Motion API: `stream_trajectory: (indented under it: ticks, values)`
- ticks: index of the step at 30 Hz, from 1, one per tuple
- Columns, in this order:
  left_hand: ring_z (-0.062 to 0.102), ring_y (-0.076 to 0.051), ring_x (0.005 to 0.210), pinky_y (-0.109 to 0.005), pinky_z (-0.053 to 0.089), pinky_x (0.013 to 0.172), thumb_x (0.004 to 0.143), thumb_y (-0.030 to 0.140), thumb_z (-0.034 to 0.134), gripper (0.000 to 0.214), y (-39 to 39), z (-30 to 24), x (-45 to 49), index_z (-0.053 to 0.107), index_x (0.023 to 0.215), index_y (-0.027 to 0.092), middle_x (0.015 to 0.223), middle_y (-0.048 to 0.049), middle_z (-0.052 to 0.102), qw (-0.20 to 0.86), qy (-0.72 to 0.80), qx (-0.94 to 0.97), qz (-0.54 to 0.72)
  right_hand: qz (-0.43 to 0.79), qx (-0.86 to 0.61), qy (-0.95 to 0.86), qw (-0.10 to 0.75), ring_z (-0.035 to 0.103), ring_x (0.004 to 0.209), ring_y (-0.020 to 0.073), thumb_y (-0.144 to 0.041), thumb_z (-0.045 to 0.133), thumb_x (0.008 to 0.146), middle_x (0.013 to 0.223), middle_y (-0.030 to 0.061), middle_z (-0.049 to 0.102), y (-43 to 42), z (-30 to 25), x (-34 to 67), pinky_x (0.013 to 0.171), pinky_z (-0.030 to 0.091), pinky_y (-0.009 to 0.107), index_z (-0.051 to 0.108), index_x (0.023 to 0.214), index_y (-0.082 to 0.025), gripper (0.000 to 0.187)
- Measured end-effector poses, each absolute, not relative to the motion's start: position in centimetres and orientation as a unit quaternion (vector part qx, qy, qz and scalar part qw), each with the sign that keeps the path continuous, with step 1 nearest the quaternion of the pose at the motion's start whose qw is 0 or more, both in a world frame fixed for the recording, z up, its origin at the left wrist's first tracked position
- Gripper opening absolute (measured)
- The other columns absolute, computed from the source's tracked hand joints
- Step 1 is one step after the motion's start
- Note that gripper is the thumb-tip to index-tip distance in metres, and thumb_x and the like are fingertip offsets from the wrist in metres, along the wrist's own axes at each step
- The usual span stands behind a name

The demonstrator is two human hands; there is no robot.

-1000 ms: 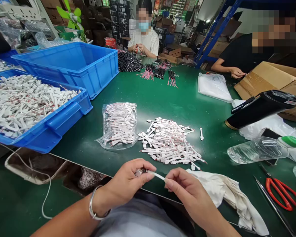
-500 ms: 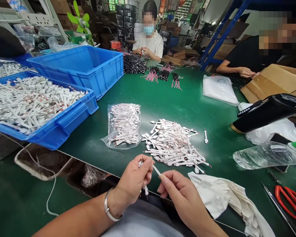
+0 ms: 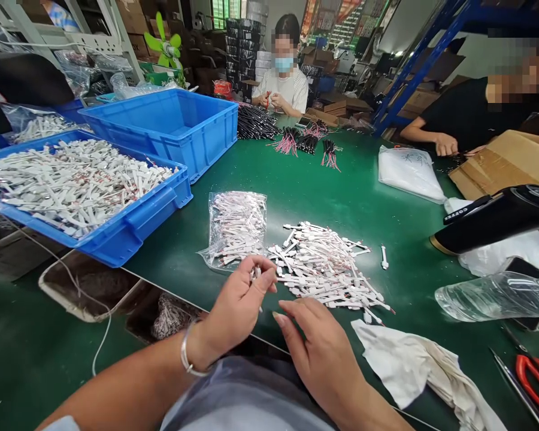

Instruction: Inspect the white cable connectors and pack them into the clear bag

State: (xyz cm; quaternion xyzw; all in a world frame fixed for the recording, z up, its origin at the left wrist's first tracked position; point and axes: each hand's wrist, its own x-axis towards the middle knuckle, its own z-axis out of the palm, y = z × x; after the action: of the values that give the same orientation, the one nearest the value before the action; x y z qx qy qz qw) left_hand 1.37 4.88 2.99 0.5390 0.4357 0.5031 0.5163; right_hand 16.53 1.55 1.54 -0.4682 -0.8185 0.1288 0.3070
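Observation:
My left hand (image 3: 239,306) is closed around a few short white connector cables (image 3: 254,273). Most of their length is hidden by the fingers. My right hand (image 3: 318,342) is open beside it, thumb and fingers apart, with nothing between them. Just beyond both hands a loose pile of white connector cables (image 3: 327,266), some with reddish wire ends, lies on the green table (image 3: 291,179). To the pile's left is a clear plastic bag (image 3: 239,224) filled with the same kind of cables. One single cable (image 3: 384,257) lies apart on the right.
At left, a blue bin (image 3: 157,209) holds many white cables beside another blue bin (image 3: 202,146). On the right are a black tumbler (image 3: 489,218), a water bottle (image 3: 489,296), a white cloth (image 3: 399,359) and red-handled scissors (image 3: 536,380). Two people work across the table.
My right hand has let go of the white cable it was pinching and opened. The left hand has moved slightly up and left, still closed on cables. The view has shifted a little.

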Motion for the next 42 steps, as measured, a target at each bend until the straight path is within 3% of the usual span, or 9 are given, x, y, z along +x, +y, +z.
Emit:
stream_trajectory:
  ticks: [3, 5, 9, 14, 21, 28, 33, 38, 42]
  values:
    - [0.051, -0.015, 0.084, -0.030, 0.042, 0.080, 0.090, 0.017, 0.039, 0.015, 7.3, 4.1, -1.2, 0.053, 0.094, 0.017, 0.087, -0.0041, 0.056, 0.239, 0.335, 0.834, 0.368, 0.132, -0.464, -0.821, 0.306, 0.054, 0.073, 0.0162, -0.021, 0.045, 0.090, 0.077, 0.0044, 0.061, 1.3, 1.1, 17.3, 0.066, 0.043, 0.027, 0.060, 0.094, -0.017, 0.016]
    - [0.050, -0.017, 0.082, -0.031, 0.042, 0.077, 0.090, 0.011, 0.032, 0.024, 9.0, 4.1, -2.4, 0.055, 0.093, 0.016, 0.087, -0.0059, 0.056, 0.107, 0.335, 0.908, 0.230, 0.129, -0.473, -0.821, 0.294, 0.054, 0.071, 0.0160, -0.021, 0.045, 0.090, 0.075, 0.0037, 0.060, 1.1, 0.6, 17.8, 0.064, 0.043, 0.027, 0.060, 0.092, -0.018, 0.016]
    - [0.052, -0.022, 0.085, -0.036, 0.044, 0.075, 0.089, 0.015, 0.038, 0.021, 11.2, 2.4, -3.5, 0.057, 0.099, 0.014, 0.090, -0.0088, 0.058, -0.013, 0.397, 0.913, 0.096, 0.116, -0.489, -0.818, 0.280, 0.054, 0.069, 0.0160, -0.021, 0.045, 0.091, 0.073, 0.0032, 0.060, 0.5, -0.3, 18.9, 0.062, 0.044, 0.028, 0.061, 0.089, -0.019, 0.016]
    - [0.049, -0.026, 0.106, -0.041, 0.039, 0.092, 0.084, 0.031, 0.054, 0.033, 11.4, 1.4, -4.3, 0.053, 0.113, 0.015, 0.113, -0.0122, 0.056, 0.017, 0.421, 0.894, 0.151, 0.093, -0.514, -0.806, 0.277, 0.056, 0.072, 0.0162, -0.022, 0.045, 0.091, 0.077, 0.0040, 0.062, 0.5, -0.6, 21.2, 0.065, 0.046, 0.028, 0.060, 0.092, -0.018, 0.016]
    - [0.051, -0.025, 0.111, -0.036, 0.041, 0.095, 0.074, 0.041, 0.067, 0.054, 12.0, 2.2, -5.4, 0.050, 0.119, 0.017, 0.118, -0.0116, 0.057, 0.109, 0.432, 0.880, 0.163, -0.019, -0.569, -0.789, 0.231, 0.055, 0.082, 0.0216, -0.021, 0.044, 0.089, 0.087, 0.0081, 0.062, 2.7, -0.2, 24.6, 0.071, 0.046, 0.035, 0.062, 0.095, -0.017, 0.020]
    - [0.055, -0.027, 0.101, -0.040, 0.044, 0.089, 0.074, 0.051, 0.062, 0.054, 11.7, 1.4, -4.7, 0.054, 0.109, 0.011, 0.107, -0.0157, 0.061, -0.020, 0.395, 0.901, 0.181, -0.021, -0.568, -0.791, 0.225, 0.056, 0.082, 0.0213, -0.023, 0.044, 0.090, 0.087, 0.0075, 0.062, 2.1, 0.5, 25.0, 0.072, 0.046, 0.035, 0.061, 0.096, -0.019, 0.019]
    - [0.056, -0.021, 0.086, -0.034, 0.047, 0.078, 0.092, 0.024, 0.038, 0.024, 9.6, 1.6, -2.2, 0.059, 0.098, 0.013, 0.091, -0.0112, 0.064, -0.033, 0.368, 0.912, 0.176, 0.009, -0.554, -0.787, 0.270, 0.057, 0.074, 0.0179, -0.025, 0.046, 0.090, 0.078, 0.0050, 0.062, 0.3, -0.4, 25.0, 0.068, 0.046, 0.031, 0.062, 0.092, -0.020, 0.017]
    - [0.047, -0.025, 0.111, -0.039, 0.040, 0.088, 0.085, 0.004, 0.035, 0.037, 11.0, 2.4, 1.3, 0.051, 0.117, 0.013, 0.119, -0.0150, 0.056, -0.011, 0.366, 0.925, 0.104, 0.036, -0.534, -0.783, 0.317, 0.057, 0.069, 0.0155, -0.022, 0.050, 0.088, 0.072, 0.0030, 0.062, -0.6, -2.4, 25.0, 0.064, 0.047, 0.028, 0.062, 0.091, -0.018, 0.013]
    - [0.055, -0.026, 0.091, -0.039, 0.038, 0.079, 0.074, -0.001, 0.042, 0.027, 13.2, 2.9, 3.0, 0.061, 0.090, 0.010, 0.087, -0.0144, 0.065, -0.007, 0.382, 0.923, 0.043, 0.037, -0.540, -0.766, 0.348, 0.057, 0.070, 0.0155, -0.020, 0.051, 0.088, 0.073, 0.0039, 0.062, -0.8, -3.2, 24.8, 0.066, 0.047, 0.029, 0.062, 0.088, -0.017, 0.012]
